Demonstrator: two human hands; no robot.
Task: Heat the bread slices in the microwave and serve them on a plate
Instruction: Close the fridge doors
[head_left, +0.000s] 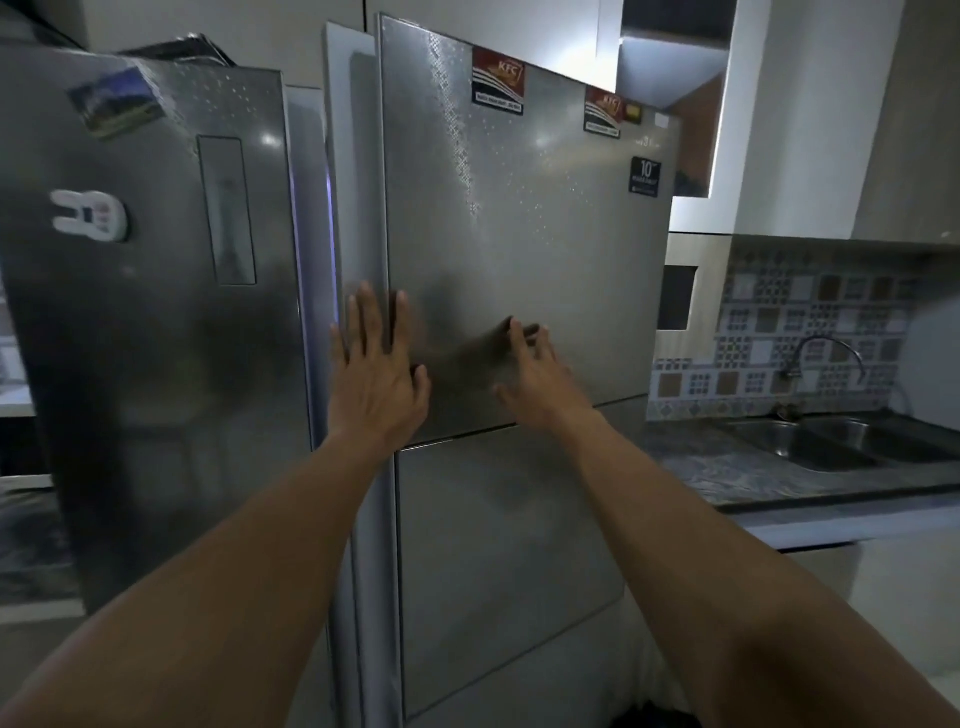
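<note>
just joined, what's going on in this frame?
A person stands at a steel fridge with both hands at its upper right door. The left hand lies flat near the door's left edge, fingers straight. The right hand, fingers spread and a bit blurred, is at the door face beside it. Neither hand holds anything. A strip of light shows in the gap left of that door. A sink sits in the counter to the right.

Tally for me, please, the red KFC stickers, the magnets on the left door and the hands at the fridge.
Red KFC stickers: 2
Magnets: 2
Hands: 2 (left hand, right hand)
Total: 6
</note>
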